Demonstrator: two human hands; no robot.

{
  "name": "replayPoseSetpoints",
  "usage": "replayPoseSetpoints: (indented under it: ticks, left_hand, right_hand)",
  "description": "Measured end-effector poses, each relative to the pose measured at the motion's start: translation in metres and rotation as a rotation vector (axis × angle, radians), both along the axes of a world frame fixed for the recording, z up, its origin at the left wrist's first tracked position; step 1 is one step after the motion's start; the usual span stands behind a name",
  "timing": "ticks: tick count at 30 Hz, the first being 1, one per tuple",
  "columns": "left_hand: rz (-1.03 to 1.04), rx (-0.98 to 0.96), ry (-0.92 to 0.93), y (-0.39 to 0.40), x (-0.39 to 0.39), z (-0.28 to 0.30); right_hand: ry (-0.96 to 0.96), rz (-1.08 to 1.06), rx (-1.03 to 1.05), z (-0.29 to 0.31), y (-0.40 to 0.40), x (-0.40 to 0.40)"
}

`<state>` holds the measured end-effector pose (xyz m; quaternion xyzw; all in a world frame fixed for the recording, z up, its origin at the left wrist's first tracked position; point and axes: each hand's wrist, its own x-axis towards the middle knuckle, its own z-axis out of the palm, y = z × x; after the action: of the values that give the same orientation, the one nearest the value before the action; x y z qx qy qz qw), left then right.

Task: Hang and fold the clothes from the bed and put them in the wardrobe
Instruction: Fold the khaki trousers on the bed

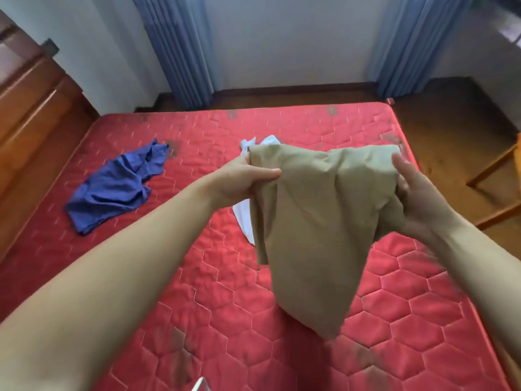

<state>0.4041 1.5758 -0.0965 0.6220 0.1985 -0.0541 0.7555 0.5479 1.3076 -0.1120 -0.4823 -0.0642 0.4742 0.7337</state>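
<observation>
— Khaki cloth, is that what you have hold of?

— Yes. My left hand (242,179) is closed on the upper left corner of the khaki garment (315,227), thumb lying across the front of the fabric and the fingers tucked behind it. My right hand (417,198) has the upper right edge: the cloth is bunched into the palm, and the fingers (401,167) stand fairly straight along the side of it, so that grip is looser than the left one.

— Where does it sit relative to you?

— Stretched between both hands, raised above the bed (408,320). The top edge runs almost level from one hand to the other, and the rest hangs down in a tapering fold toward me. Whether its lowest tip touches the bed I cannot tell.

— What else is on the bed?

— A white garment (244,218) lies right behind the khaki one, mostly hidden by it, with bits showing above my left hand and below it. A blue garment (115,190) lies crumpled well off to the left, on the red quilted mattress with its hexagon stitching.

— And around it?

— Blue curtains (180,52) hang against the far wall on both sides, dark wooden furniture (33,119) stands along the left, and part of a wooden chair (496,187) shows at the right.

— Any label or writing?

— None that I can read on the khaki cloth or the others.
</observation>
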Motion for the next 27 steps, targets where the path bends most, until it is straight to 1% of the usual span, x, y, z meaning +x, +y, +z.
replayPoseSetpoints:
  ticks: [2,5,6,10,11,12,14,15,16,17,18,20,22,23,24,25,27]
  left_hand:
    - [0.083,-0.055,-0.017,0.0,0.005,-0.007]
    - [0.202,-0.023,0.056,0.0,0.007,-0.015]
    - [0.232,-0.006,0.059,0.002,0.006,-0.015]
    - [0.422,-0.003,-0.042,0.014,0.007,-0.01]
    - [0.438,0.006,-0.024,0.013,0.007,-0.01]
    - [0.403,0.013,0.031,0.012,0.005,-0.012]
    - [0.198,0.029,0.151,0.007,-0.004,-0.02]
    - [0.086,0.048,0.175,0.004,-0.009,-0.025]
    - [0.022,0.077,0.17,0.002,-0.012,-0.03]
    - [0.023,0.097,0.144,0.0,-0.014,-0.034]
    - [0.076,0.073,0.111,-0.003,-0.014,-0.04]
    - [0.221,-0.033,0.057,-0.013,-0.011,-0.047]
    - [0.332,-0.118,0.044,-0.025,-0.007,-0.051]
    - [0.357,-0.128,0.047,-0.031,-0.005,-0.051]
    - [0.354,-0.116,0.046,-0.036,-0.005,-0.049]
    - [0.32,-0.096,0.038,-0.037,-0.006,-0.046]
    - [0.163,-0.033,0.002,-0.032,-0.01,-0.037]
  right_hand:
    - [-0.067,0.074,-0.072,-0.006,0.007,-0.006]
    - [-0.184,0.14,-0.173,-0.006,0.014,-0.009]
    - [-0.183,0.114,-0.168,-0.003,0.015,-0.003]
    - [-0.089,-0.086,-0.056,0.017,0.024,0.023]
    - [-0.081,-0.102,-0.055,0.019,0.027,0.024]
    - [-0.059,-0.103,-0.069,0.018,0.03,0.023]
    - [0.02,-0.083,-0.149,0.015,0.034,0.019]
    - [0.049,-0.074,-0.2,0.012,0.034,0.017]
    - [0.059,-0.069,-0.228,0.009,0.03,0.017]
    - [0.061,-0.063,-0.228,0.006,0.024,0.017]
    - [0.065,-0.041,-0.201,0.002,0.017,0.017]
    - [0.031,0.051,-0.158,-0.01,0.0,0.012]
    - [-0.145,0.168,-0.217,-0.024,-0.014,0.0]
    - [-0.246,0.188,-0.256,-0.029,-0.018,-0.007]
    - [-0.317,0.161,-0.294,-0.031,-0.019,-0.012]
    - [-0.344,0.111,-0.319,-0.031,-0.019,-0.013]
    - [-0.286,0.029,-0.306,-0.028,-0.018,-0.006]
